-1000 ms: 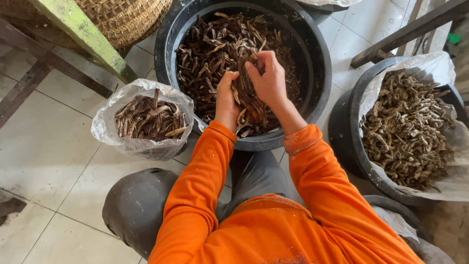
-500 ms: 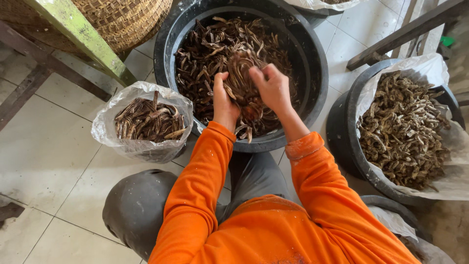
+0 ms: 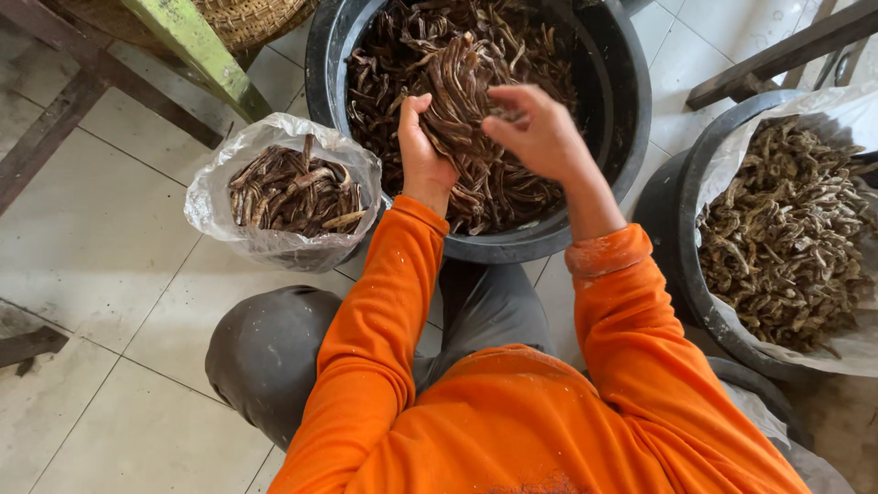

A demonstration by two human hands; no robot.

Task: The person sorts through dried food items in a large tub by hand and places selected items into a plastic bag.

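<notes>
A large black tub (image 3: 615, 137) in front of me is full of dark brown dried pods (image 3: 512, 187). My left hand (image 3: 422, 151) and my right hand (image 3: 541, 135) are raised over it, cupping a bunch of the pods (image 3: 459, 87) between them. My left hand's fingers curl around the bunch's left side. My right hand presses on its right side with the fingers bent. Both arms wear orange sleeves.
A small container lined with a clear plastic bag (image 3: 206, 206) holds a few dark pods at the left. At the right, a black tub with a white liner (image 3: 837, 114) holds lighter dried pods. A woven basket (image 3: 251, 18) and green wooden leg (image 3: 197, 50) stand behind.
Both hands have lifted the bunch of pods higher above the tub, and my right hand has shifted to the bunch's right side.
</notes>
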